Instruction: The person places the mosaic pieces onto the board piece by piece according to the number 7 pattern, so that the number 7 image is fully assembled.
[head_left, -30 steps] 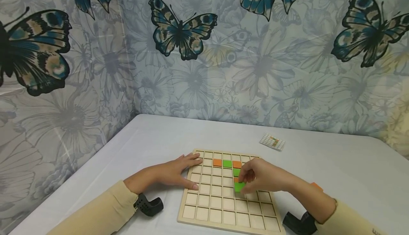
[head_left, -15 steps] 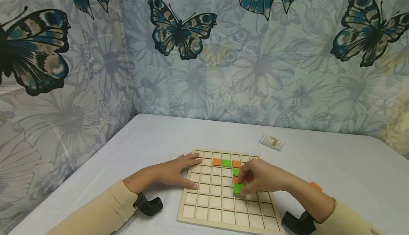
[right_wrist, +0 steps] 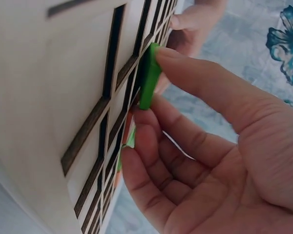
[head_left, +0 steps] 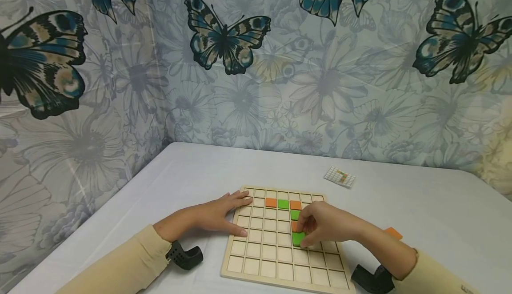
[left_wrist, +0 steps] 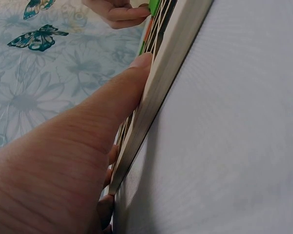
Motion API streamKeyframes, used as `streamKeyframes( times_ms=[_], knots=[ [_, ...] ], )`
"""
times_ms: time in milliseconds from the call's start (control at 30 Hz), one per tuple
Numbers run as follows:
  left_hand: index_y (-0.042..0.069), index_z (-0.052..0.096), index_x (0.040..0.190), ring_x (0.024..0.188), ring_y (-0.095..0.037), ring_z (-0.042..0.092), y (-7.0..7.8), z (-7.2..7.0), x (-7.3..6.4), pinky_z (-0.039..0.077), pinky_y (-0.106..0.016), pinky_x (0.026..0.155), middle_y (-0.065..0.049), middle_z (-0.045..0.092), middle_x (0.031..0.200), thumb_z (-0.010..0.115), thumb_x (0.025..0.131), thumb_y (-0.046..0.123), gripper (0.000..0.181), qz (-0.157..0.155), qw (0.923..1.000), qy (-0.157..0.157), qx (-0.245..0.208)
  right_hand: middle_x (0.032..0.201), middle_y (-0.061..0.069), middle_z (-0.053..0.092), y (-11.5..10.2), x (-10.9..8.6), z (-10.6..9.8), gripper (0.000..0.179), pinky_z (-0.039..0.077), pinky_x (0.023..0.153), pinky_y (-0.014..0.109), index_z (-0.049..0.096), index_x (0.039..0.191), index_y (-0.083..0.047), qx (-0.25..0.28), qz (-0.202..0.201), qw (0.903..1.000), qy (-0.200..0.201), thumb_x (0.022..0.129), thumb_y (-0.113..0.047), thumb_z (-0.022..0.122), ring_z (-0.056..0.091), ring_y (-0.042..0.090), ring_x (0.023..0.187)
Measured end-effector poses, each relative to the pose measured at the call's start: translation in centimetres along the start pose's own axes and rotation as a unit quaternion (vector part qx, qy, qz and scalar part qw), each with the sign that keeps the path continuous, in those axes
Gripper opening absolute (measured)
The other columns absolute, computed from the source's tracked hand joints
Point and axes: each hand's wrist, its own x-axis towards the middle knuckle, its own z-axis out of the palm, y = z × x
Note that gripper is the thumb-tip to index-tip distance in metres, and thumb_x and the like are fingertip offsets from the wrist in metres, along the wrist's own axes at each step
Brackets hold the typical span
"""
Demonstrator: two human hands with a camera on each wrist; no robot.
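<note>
A square green tile [right_wrist: 150,78] is pinched between the thumb and fingers of my right hand [head_left: 330,222]. It stands tilted against the wooden grid board [head_left: 264,279], with its lower edge at a cell below the other tiles. Just above it in that column lie an orange tile [head_left: 294,226] and a green tile [head_left: 295,215]. The row at the column's top holds an orange tile [head_left: 295,205], a green tile [head_left: 283,204] and another orange tile [head_left: 270,202]. My left hand [head_left: 218,214] rests with spread fingers on the board's left edge, its thumb [left_wrist: 122,87] lying on the rim.
A small card [head_left: 340,177] printed with a coloured grid pattern lies on the white table [head_left: 192,165] behind the board. An orange piece [head_left: 394,232] shows beyond my right forearm. Black wrist mounts [head_left: 186,257] sit under both wrists.
My right hand has shifted slightly toward the near side of the board with the green tile, so more of that tile shows. My left hand has stayed in place.
</note>
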Motion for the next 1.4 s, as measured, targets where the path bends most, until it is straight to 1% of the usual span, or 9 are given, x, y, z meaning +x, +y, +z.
streamKeyframes(
  times_ms=[200,400,633,733,900,1033,1167,1267,1400],
  knots=[
    [0.028,0.029,0.147,0.145,-0.034,0.0,-0.1,0.0,0.0,0.009,-0.055,0.116,0.004,0.01,0.158,0.068,0.078,0.053,0.083,0.0,1.0,0.0,-0.002,0.077,-0.001,0.061,0.1,0.2,0.2,0.02,0.048,0.059,0.021,0.066,0.082,-0.01,0.004,0.005,1.0,-0.004,0.071,-0.016,0.081,0.053,0.004,0.066],
    [0.026,0.03,0.147,0.145,-0.034,0.0,-0.2,0.1,0.1,0.009,-0.055,0.116,0.003,0.011,0.158,0.068,0.079,0.053,0.083,0.006,1.0,0.0,-0.004,0.079,0.0,0.061,0.3,0.2,0.3,0.02,0.049,0.059,0.021,0.066,0.084,-0.009,0.014,0.0,0.9999,-0.008,0.071,-0.015,0.08,0.055,0.005,0.066],
    [0.027,0.03,0.147,0.145,-0.034,0.001,-0.2,0.1,0.0,0.01,-0.055,0.116,0.003,0.011,0.158,0.068,0.079,0.053,0.082,0.006,1.0,-0.002,-0.003,0.078,-0.001,0.061,0.2,0.1,0.2,0.02,0.049,0.059,0.021,0.066,0.084,-0.009,0.006,-0.009,0.9999,-0.009,0.072,-0.017,0.08,0.054,0.003,0.066],
    [0.027,0.03,0.147,0.145,-0.033,0.001,-0.2,0.1,0.0,0.009,-0.054,0.116,0.002,0.011,0.158,0.068,0.079,0.053,0.082,0.007,1.0,-0.001,-0.003,0.077,-0.002,0.062,0.2,0.0,0.1,0.021,0.049,0.059,0.021,0.067,0.083,-0.01,-0.001,-0.007,1.0,-0.006,0.071,-0.02,0.081,0.054,0.002,0.065],
    [0.027,0.03,0.147,0.145,-0.034,0.001,-0.2,0.1,0.0,0.009,-0.054,0.116,0.003,0.011,0.158,0.068,0.079,0.053,0.082,0.008,1.0,0.0,-0.002,0.077,-0.004,0.062,0.4,-0.2,-0.1,0.02,0.049,0.059,0.021,0.067,0.082,-0.011,-0.009,-0.022,0.9997,0.001,0.072,-0.022,0.08,0.053,0.001,0.065],
    [0.027,0.03,0.147,0.145,-0.034,0.0,-0.1,0.1,0.0,0.009,-0.054,0.116,0.003,0.011,0.158,0.068,0.079,0.053,0.082,0.01,0.9999,-0.001,-0.003,0.079,-0.003,0.063,0.9,-0.6,-0.2,0.016,0.049,0.061,0.021,0.068,0.084,-0.01,-0.004,-0.042,0.9991,0.008,0.075,-0.021,0.077,0.054,0.001,0.067],
    [0.026,0.03,0.147,0.145,-0.035,0.0,-0.1,0.0,0.0,0.008,-0.053,0.116,0.002,0.011,0.158,0.068,0.079,0.052,0.082,0.012,0.9999,0.0,-0.003,0.083,-0.003,0.065,1.3,-1.1,-0.7,0.017,0.05,0.065,0.021,0.068,0.086,-0.01,-0.002,-0.052,0.9984,0.022,0.078,-0.023,0.074,0.055,0.001,0.071],
    [0.027,0.03,0.147,0.145,-0.035,0.0,-0.1,0.0,0.0,0.009,-0.054,0.116,0.003,0.011,0.158,0.068,0.079,0.053,0.082,0.01,0.9999,0.001,-0.002,0.084,-0.003,0.064,1.6,-1.6,-1.1,0.021,0.05,0.066,0.021,0.067,0.088,-0.01,-0.004,-0.044,0.9985,0.031,0.078,-0.027,0.074,0.054,0.001,0.072],
    [0.028,0.03,0.147,0.145,-0.033,0.0,-0.2,0.0,0.0,0.009,-0.054,0.116,0.004,0.01,0.158,0.067,0.078,0.054,0.082,0.008,1.0,0.001,0.001,0.087,-0.001,0.064,2.3,-2.4,-1.7,0.023,0.05,0.067,0.021,0.067,0.091,-0.009,0.003,-0.03,0.9989,0.036,0.079,-0.028,0.074,0.055,0.001,0.075]
  ],
)
